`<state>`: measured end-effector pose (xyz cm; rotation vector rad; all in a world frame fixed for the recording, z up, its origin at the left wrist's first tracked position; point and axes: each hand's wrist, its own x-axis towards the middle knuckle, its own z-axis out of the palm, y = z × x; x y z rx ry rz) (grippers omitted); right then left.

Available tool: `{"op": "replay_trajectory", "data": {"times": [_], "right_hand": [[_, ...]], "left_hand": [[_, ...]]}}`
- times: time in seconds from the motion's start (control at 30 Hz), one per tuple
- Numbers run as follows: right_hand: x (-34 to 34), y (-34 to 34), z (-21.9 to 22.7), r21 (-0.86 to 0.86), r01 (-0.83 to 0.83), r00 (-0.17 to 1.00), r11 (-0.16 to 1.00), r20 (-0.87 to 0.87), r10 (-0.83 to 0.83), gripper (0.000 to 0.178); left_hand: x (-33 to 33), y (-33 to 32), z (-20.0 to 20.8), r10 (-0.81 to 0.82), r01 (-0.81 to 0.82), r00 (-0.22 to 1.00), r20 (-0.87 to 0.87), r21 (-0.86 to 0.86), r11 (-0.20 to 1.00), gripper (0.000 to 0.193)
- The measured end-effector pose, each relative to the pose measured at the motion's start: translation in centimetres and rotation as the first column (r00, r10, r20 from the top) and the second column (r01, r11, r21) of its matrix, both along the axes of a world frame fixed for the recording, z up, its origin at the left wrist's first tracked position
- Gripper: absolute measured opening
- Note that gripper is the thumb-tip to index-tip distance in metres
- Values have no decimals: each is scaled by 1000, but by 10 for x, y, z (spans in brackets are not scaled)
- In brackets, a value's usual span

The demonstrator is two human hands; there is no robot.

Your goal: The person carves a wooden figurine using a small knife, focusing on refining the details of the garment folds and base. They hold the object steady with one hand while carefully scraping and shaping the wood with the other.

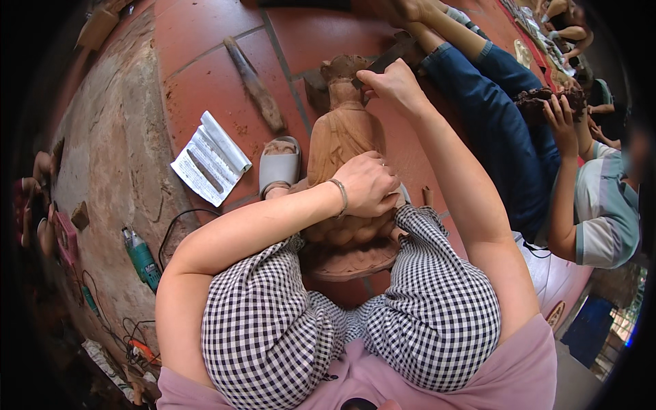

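A carved wooden statue [338, 140] with draped folds lies between my legs, its head end away from me and its wide carved base [348, 263] nearest me. My left hand [369, 184] is closed, curled over the statue's lower body. Beside the statue's neck, my right hand [396, 87] pinches a dark flat piece [365, 76] between thumb and fingers. That piece touches or nearly touches the neck; its kind is too small to make out.
A wooden mallet [256, 89] lies on the red tiles beyond my sandalled left foot [279, 164]. Left of it sits printed paper [210, 160] with a thin dark blade-like strip [205, 171] on top. A green power tool [140, 256] and cords lie left. At right sits another person [605, 198] holding a dark carving [547, 106].
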<state>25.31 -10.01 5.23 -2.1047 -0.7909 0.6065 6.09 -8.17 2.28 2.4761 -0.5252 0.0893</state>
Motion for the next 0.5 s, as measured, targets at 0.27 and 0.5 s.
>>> {"op": "replay_trajectory", "data": {"times": [0.27, 0.5], "right_hand": [[-4, -12, -7, 28, 73, 983, 997, -169, -67, 29], [-22, -12, -8, 28, -32, 990, 999, 138, 27, 21]], "left_hand": [[0, 3, 5, -14, 14, 1000, -9, 10, 1000, 22], [0, 1, 9, -6, 7, 998, -62, 23, 1000, 22]]}}
